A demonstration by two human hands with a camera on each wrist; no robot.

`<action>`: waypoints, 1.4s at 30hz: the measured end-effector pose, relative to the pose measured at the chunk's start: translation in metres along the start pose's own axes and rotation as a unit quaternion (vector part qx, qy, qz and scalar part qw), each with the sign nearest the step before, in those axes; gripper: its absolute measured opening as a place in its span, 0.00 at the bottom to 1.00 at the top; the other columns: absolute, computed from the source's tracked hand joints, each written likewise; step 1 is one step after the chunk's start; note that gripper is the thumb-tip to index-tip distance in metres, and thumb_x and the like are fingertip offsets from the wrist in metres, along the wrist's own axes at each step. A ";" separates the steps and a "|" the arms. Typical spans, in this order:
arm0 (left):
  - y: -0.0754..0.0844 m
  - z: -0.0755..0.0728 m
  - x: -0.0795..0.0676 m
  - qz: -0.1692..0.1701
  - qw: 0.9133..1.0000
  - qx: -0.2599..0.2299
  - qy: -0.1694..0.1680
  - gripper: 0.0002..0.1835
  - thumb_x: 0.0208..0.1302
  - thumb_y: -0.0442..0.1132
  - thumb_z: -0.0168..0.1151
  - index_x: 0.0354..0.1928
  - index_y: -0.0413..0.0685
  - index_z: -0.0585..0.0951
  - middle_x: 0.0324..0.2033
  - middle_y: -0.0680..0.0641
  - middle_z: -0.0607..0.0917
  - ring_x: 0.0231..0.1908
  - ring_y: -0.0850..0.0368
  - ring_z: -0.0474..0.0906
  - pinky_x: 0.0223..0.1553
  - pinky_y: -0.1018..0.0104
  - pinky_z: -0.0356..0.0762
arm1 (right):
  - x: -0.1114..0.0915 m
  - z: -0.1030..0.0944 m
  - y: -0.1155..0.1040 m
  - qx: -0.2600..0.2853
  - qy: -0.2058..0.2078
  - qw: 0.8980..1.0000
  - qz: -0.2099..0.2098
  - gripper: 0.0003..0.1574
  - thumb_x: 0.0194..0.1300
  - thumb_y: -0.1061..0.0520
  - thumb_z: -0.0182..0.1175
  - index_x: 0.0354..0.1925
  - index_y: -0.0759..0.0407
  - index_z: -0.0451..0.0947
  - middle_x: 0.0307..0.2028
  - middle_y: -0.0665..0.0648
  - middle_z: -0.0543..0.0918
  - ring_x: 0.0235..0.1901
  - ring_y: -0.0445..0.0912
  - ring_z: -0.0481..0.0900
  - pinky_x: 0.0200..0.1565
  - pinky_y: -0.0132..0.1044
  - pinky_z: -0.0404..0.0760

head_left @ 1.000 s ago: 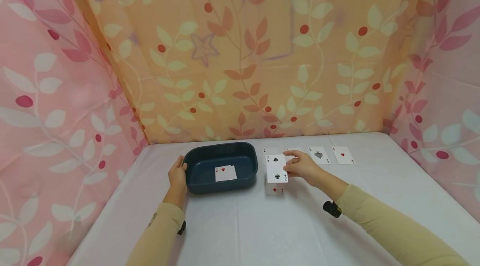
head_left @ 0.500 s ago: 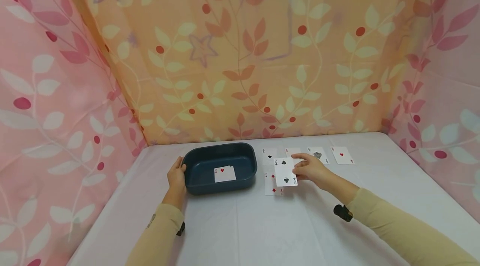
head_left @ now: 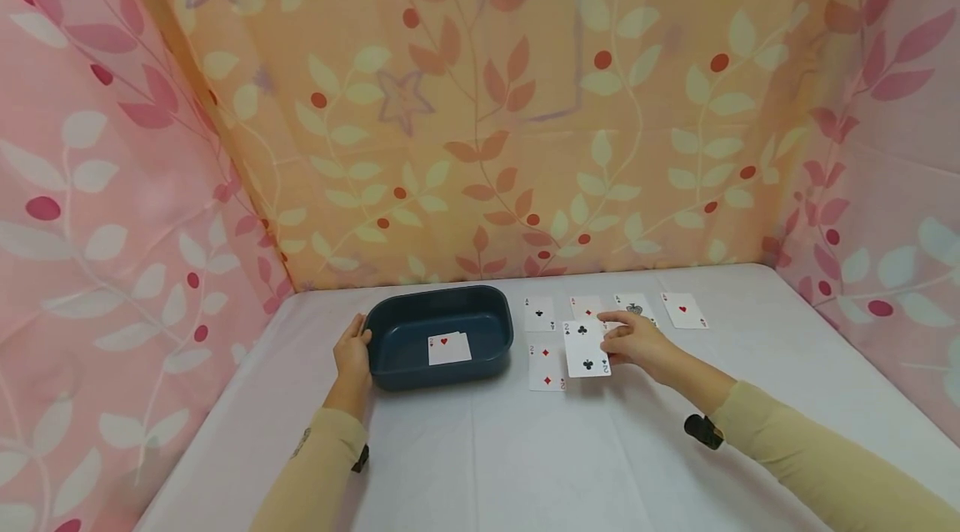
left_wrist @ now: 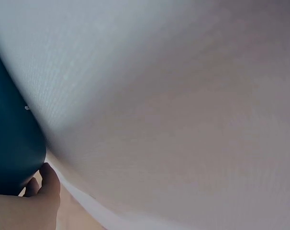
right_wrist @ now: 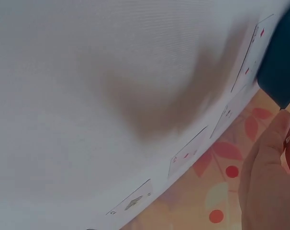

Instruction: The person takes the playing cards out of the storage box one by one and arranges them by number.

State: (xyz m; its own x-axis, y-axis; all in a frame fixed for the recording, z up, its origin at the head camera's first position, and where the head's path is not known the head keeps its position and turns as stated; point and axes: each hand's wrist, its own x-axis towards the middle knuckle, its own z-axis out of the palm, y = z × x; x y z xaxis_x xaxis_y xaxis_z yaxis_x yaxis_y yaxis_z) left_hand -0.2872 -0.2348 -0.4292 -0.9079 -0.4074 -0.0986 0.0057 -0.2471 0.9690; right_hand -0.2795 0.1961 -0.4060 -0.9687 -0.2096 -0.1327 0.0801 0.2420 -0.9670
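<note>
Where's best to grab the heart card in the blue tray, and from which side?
Pinch the heart card by its left edge, probably best from above: it lies flat, the blue tray seems to hide its near part, and another card apparently peeks out at upper right.

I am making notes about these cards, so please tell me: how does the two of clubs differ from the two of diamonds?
Suit: the two of clubs has black symbols; the two of diamonds has red ones.
Place: the right hand pinches the two of clubs above the table, while the two of diamonds lies on it.
Both are white, show a number 2 and two large symbols.
</note>
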 end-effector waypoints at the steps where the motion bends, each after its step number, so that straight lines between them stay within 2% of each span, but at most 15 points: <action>1: 0.000 0.000 0.000 -0.001 1.000 0.001 0.001 0.28 0.75 0.27 0.38 0.74 0.40 0.52 0.73 0.43 0.54 0.73 0.54 0.45 0.71 0.66 0.42 | -0.001 -0.001 0.002 0.000 0.000 1.000 0.000 0.38 0.61 0.73 0.58 0.67 0.76 0.57 0.34 0.59 0.76 0.31 0.45 0.78 0.37 0.38 0.84; 12: 0.001 -0.001 -0.001 -0.003 1.000 0.006 0.004 0.28 0.75 0.27 0.39 0.74 0.41 0.52 0.73 0.43 0.55 0.73 0.54 0.44 0.71 0.66 0.41 | -0.004 -0.016 0.017 -0.015 0.000 1.000 -0.001 0.37 0.62 0.73 0.57 0.66 0.79 0.55 0.31 0.57 0.78 0.31 0.44 0.77 0.39 0.41 0.84; 20: 0.001 0.000 0.000 -0.001 1.000 0.003 0.007 0.28 0.74 0.26 0.39 0.74 0.40 0.53 0.72 0.43 0.56 0.73 0.53 0.45 0.71 0.66 0.42 | -0.004 -0.020 0.027 -0.029 0.007 0.999 0.017 0.37 0.61 0.72 0.58 0.65 0.80 0.57 0.30 0.59 0.77 0.30 0.44 0.77 0.36 0.37 0.83; 27: -0.001 -0.001 0.001 -0.001 1.000 0.004 0.005 0.28 0.74 0.26 0.39 0.74 0.40 0.53 0.72 0.43 0.55 0.73 0.53 0.46 0.71 0.66 0.42 | -0.004 -0.021 0.033 -0.045 0.010 0.998 0.039 0.37 0.62 0.73 0.57 0.66 0.80 0.56 0.36 0.64 0.78 0.33 0.45 0.79 0.36 0.37 0.83; 30: -0.002 -0.002 0.002 -0.001 1.000 0.002 0.005 0.28 0.74 0.26 0.39 0.74 0.40 0.53 0.72 0.42 0.55 0.73 0.53 0.46 0.71 0.66 0.43 | -0.004 -0.021 0.034 -0.052 0.013 0.998 0.042 0.37 0.62 0.73 0.57 0.66 0.81 0.54 0.39 0.66 0.77 0.33 0.46 0.79 0.36 0.37 0.84; 36: -0.002 -0.003 0.002 0.001 1.000 0.007 0.005 0.28 0.74 0.26 0.40 0.74 0.39 0.53 0.72 0.42 0.55 0.73 0.53 0.46 0.71 0.65 0.42 | -0.006 -0.023 0.034 -0.059 0.020 0.997 0.042 0.35 0.63 0.73 0.56 0.64 0.82 0.56 0.38 0.65 0.80 0.33 0.47 0.81 0.36 0.38 0.84; 42: -0.001 -0.002 0.003 0.002 1.000 0.007 0.007 0.28 0.74 0.26 0.40 0.73 0.39 0.54 0.72 0.42 0.56 0.73 0.53 0.46 0.71 0.65 0.43 | -0.008 -0.025 0.026 -0.102 0.040 0.993 0.043 0.34 0.61 0.72 0.58 0.62 0.82 0.59 0.35 0.64 0.82 0.29 0.46 0.81 0.33 0.37 0.82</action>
State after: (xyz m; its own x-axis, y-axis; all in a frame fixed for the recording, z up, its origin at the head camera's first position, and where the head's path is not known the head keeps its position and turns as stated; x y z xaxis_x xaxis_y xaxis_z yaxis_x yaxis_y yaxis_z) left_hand -0.2885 -0.2374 -0.4312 -0.9020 -0.4204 -0.0984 0.0031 -0.2342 0.9722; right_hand -0.2752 0.2282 -0.4247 -0.9767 -0.1058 -0.1867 0.1218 0.4433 -0.8880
